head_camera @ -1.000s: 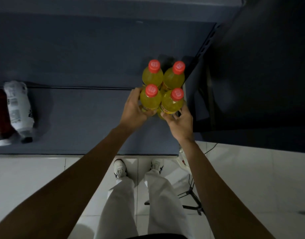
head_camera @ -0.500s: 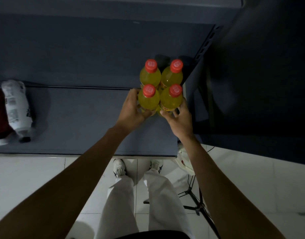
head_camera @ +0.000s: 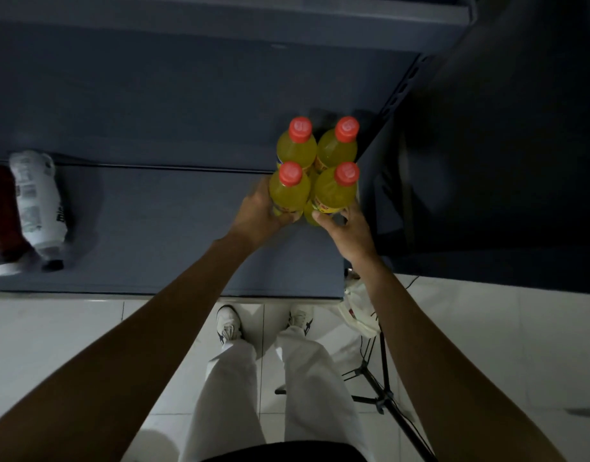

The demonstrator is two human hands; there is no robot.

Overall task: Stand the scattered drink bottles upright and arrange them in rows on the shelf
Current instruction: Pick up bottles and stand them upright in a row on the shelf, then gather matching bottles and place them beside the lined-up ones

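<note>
Several yellow drink bottles with red caps stand upright in a tight square at the right end of the dark blue shelf (head_camera: 160,228). My left hand (head_camera: 260,215) grips the front left bottle (head_camera: 288,191) low on its side. My right hand (head_camera: 345,228) holds the front right bottle (head_camera: 335,191) at its base. Behind them stand the back left bottle (head_camera: 295,148) and the back right bottle (head_camera: 337,150). At the far left a white bottle (head_camera: 38,201) and a dark brown bottle (head_camera: 2,215) lie on their sides.
The shelf's perforated upright (head_camera: 397,95) rises just right of the yellow bottles, with a dark panel (head_camera: 503,145) beyond it. A tripod (head_camera: 380,388) and a plastic bag (head_camera: 358,308) sit on the white tiled floor by my feet.
Both hands have stayed on the front pair, pushing it back against the rear pair. The view has shifted slightly.
</note>
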